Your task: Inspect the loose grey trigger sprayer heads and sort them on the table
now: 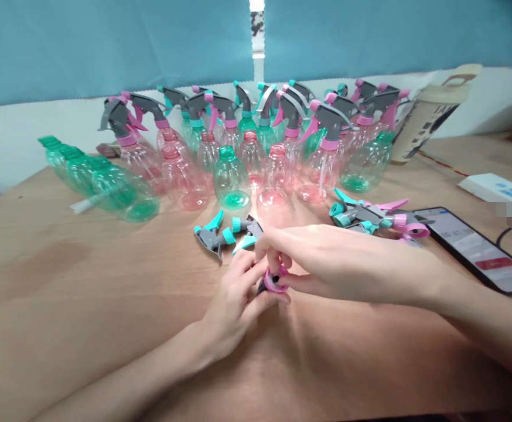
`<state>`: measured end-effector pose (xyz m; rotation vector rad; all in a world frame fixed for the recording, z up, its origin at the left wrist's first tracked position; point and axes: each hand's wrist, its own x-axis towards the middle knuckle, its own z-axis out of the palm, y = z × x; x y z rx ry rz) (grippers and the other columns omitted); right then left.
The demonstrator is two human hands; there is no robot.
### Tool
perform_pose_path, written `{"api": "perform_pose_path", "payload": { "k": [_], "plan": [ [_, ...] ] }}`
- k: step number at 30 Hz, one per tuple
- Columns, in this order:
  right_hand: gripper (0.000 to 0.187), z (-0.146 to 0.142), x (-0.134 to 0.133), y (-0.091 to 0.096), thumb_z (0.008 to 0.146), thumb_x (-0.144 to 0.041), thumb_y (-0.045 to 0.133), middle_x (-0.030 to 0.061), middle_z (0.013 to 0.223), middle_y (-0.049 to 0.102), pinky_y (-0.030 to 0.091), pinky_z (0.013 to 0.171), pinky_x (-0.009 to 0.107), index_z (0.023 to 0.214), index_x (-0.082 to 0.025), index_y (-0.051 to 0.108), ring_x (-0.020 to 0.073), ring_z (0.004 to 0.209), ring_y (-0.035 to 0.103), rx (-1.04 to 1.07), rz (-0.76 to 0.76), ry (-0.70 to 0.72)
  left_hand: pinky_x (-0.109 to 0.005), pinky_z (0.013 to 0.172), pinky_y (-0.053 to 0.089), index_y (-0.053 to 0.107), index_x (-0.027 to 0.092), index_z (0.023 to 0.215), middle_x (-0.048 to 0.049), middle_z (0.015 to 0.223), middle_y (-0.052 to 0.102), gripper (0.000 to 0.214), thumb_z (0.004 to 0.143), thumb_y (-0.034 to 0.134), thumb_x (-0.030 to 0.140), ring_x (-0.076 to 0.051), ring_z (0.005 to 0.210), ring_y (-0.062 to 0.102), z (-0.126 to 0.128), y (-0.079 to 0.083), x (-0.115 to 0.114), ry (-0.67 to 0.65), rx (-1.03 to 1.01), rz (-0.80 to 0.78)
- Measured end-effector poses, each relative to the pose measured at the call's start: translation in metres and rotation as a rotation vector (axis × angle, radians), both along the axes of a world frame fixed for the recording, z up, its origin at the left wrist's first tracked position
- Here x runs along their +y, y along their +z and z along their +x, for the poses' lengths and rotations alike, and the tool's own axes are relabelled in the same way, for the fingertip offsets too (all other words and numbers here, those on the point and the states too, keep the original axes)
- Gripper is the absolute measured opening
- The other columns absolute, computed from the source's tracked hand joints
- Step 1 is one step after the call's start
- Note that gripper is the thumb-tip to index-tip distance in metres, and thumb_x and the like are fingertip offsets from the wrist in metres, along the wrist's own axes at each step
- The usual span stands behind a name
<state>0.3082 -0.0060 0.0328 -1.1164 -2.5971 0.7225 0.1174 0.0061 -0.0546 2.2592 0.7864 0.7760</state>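
My left hand (234, 293) is closed around a trigger spray head (270, 284) with a pink collar, its open underside turned up toward me. Black and whitish parts show inside the collar. Over it, my right hand (300, 258) has its fingers curled and its thumb at the collar's rim; whatever those fingertips may pinch is hidden. Just behind my hands lie two grey-and-teal spray heads, one (214, 236) on the left and another (247, 231) partly covered by my right hand. A green bottle (232, 181) without a head stands beyond them.
Several pink and green bottles, many with spray heads, fill the back of the table (106, 328). Green bottles (119, 187) lean at the left. A pile of spray heads (365, 217), a phone (480, 249), a white box (497, 186) and a cream tumbler (429, 117) are right.
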Motion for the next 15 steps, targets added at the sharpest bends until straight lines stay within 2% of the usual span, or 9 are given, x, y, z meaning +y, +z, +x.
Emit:
{"api": "perform_pose_path", "payload": {
  "k": [6, 15],
  "plan": [
    [0.022, -0.006, 0.002, -0.002, 0.082, -0.012, 0.051, 0.0004, 0.083, 0.062, 0.035, 0.054, 0.023, 0.102, -0.018, 0.049, 0.0130, 0.069, 0.055, 0.000, 0.008, -0.060, -0.034, 0.085, 0.042, 0.062, 0.019, 0.094, -0.0072, 0.099, 0.058, 0.027, 0.092, 0.049, 0.043, -0.024, 0.099, 0.049, 0.000, -0.001, 0.001, 0.026, -0.019, 0.004],
    [0.013, 0.005, 0.000, 0.000, 0.087, -0.018, 0.049, -0.0007, 0.085, 0.064, 0.036, 0.055, 0.023, 0.100, -0.021, 0.048, 0.0119, 0.066, 0.055, -0.062, 0.017, -0.056, -0.032, 0.087, 0.040, 0.062, 0.021, 0.097, -0.0043, 0.103, 0.058, 0.013, 0.089, 0.057, 0.029, -0.021, 0.098, 0.048, -0.001, -0.001, 0.000, -0.027, -0.038, 0.038]
  ]
}}
